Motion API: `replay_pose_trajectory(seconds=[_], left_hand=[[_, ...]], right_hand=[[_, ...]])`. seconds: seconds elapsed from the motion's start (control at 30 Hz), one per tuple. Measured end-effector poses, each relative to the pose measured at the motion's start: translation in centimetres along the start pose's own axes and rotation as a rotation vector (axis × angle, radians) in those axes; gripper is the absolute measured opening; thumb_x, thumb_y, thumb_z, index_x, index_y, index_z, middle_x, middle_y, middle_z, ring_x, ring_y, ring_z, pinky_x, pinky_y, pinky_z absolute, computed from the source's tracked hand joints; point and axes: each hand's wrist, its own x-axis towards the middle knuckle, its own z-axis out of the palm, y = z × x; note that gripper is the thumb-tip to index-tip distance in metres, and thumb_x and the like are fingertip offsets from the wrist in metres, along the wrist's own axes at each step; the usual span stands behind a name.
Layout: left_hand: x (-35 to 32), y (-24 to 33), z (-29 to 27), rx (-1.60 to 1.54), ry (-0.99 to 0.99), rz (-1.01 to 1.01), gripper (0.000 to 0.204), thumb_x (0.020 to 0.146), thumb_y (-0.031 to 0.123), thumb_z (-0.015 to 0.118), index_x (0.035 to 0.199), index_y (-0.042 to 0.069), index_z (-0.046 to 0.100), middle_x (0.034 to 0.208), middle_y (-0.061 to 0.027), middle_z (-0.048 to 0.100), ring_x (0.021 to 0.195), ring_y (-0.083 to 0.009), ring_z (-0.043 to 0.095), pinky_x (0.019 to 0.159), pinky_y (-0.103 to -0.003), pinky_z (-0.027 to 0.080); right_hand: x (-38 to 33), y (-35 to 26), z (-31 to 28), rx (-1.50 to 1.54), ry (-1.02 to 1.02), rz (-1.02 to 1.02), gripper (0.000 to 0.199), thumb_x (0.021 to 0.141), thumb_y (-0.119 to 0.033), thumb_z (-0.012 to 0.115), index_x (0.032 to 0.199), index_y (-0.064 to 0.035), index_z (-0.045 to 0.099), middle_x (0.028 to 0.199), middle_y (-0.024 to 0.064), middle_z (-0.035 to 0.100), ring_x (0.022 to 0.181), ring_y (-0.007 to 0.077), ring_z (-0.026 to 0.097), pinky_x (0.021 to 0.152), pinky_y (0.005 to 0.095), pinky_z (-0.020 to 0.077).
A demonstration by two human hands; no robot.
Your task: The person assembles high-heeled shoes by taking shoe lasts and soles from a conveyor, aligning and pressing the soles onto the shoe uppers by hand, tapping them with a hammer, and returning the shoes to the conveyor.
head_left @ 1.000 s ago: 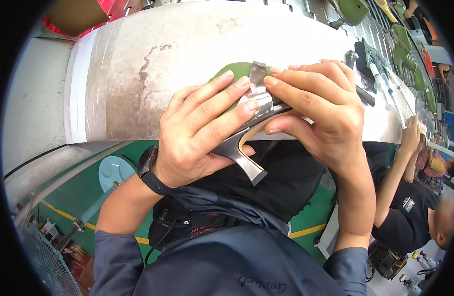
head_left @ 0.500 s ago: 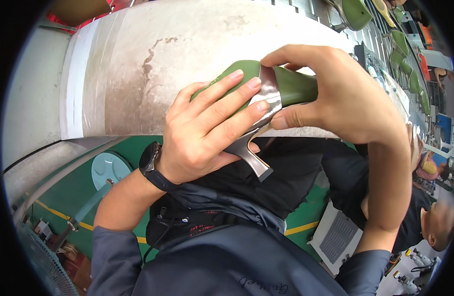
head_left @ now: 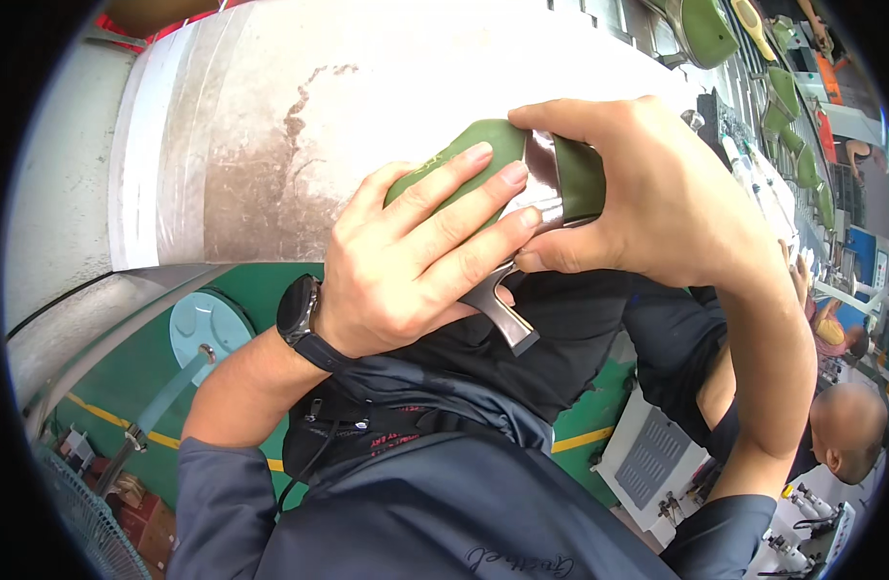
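Observation:
Between my two hands is a high-heeled shoe with a green insole (head_left: 496, 145), a shiny metallic strap across it and a slim dark heel pointing down toward my lap. My left hand (head_left: 415, 246), with a black watch on the wrist, lies over the shoe's near side; its fingers stretch across the insole to the strap and its thumb is tucked under by the heel. My right hand (head_left: 647, 184) clasps the toe end, forefinger on the strap's far edge and thumb on its near edge.
A stained pale work table (head_left: 387, 87) lies under the shoe. Several green shoes (head_left: 783, 97) stand along a rack at the far right. A person (head_left: 841, 430) sits at the right beside a grey vented box (head_left: 647, 459). A light-blue round stool (head_left: 211, 329) and a fan (head_left: 87, 512) are at the left.
My right hand has shifted slightly left along the shoe, its thumb closer to my left fingers. The shoe has tilted a little, and the heel sits slightly further right.

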Motion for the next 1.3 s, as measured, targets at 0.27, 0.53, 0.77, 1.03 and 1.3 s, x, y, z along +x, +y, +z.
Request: replay_pose_trajectory(seconds=[0.27,0.53,0.77,1.03,1.3], left_hand=[[0.1,2.4,0.5,-0.001,-0.061,-0.167,0.09,0.082,0.067,0.07,0.147,0.006,0.059,0.151,-0.0195,0.058,0.137,-0.0384,0.056,0.102,-0.051,0.045],[6.9,0.4,-0.3,-0.398,-0.21,-0.341,0.071,0.078,0.026,0.091,0.136,0.0,0.059,0.136,-0.0217,0.064,0.121,-0.0341,0.066,0.103,-0.039,0.051],[7.5,-0.3,1.4,-0.337,-0.276,-0.275,0.072,0.081,0.019,0.084,0.144,-0.003,0.056,0.133,-0.0215,0.064,0.12,-0.0335,0.063,0.104,-0.039,0.049],[7.8,1.3,1.5,-0.2,-0.253,-0.28,0.074,0.083,0.027,0.085,0.144,-0.004,0.055,0.133,-0.0238,0.064,0.122,-0.036,0.062,0.106,-0.04,0.048],[13.5,3.4,3.2,-0.209,-0.531,-0.432,0.098,0.082,0.03,0.087,0.16,0.0,0.034,0.131,-0.0334,0.063,0.122,-0.0483,0.063,0.103,-0.045,0.051]], right_hand=[[-3.3,2.0,3.1,-0.211,0.53,-0.142,0.076,0.071,-0.024,0.094,0.138,-0.0022,0.064,0.138,0.021,0.066,0.126,0.0375,0.063,0.11,0.0429,0.0463],[-10.0,12.2,9.6,-0.01,1.038,0.312,0.029,0.097,-0.007,0.068,0.124,-0.0003,0.071,0.127,0.018,0.071,0.119,0.0319,0.067,0.103,0.0381,0.0505],[-10.5,12.6,7.4,0.103,0.828,0.326,0.044,0.095,0.001,0.054,0.134,-0.011,0.07,0.121,0.0212,0.073,0.101,0.039,0.074,0.09,0.0369,0.0565],[-12.2,10.9,7.8,-0.179,0.745,0.125,0.053,0.077,0.011,0.059,0.128,0.0005,0.07,0.106,0.019,0.071,0.096,0.0375,0.067,0.087,0.0443,0.0538],[-12.6,8.0,11.1,0.019,0.87,0.29,0.042,0.082,0.005,0.067,0.124,0.0033,0.068,0.102,0.0177,0.07,0.093,0.0325,0.069,0.085,0.0387,0.0561]])
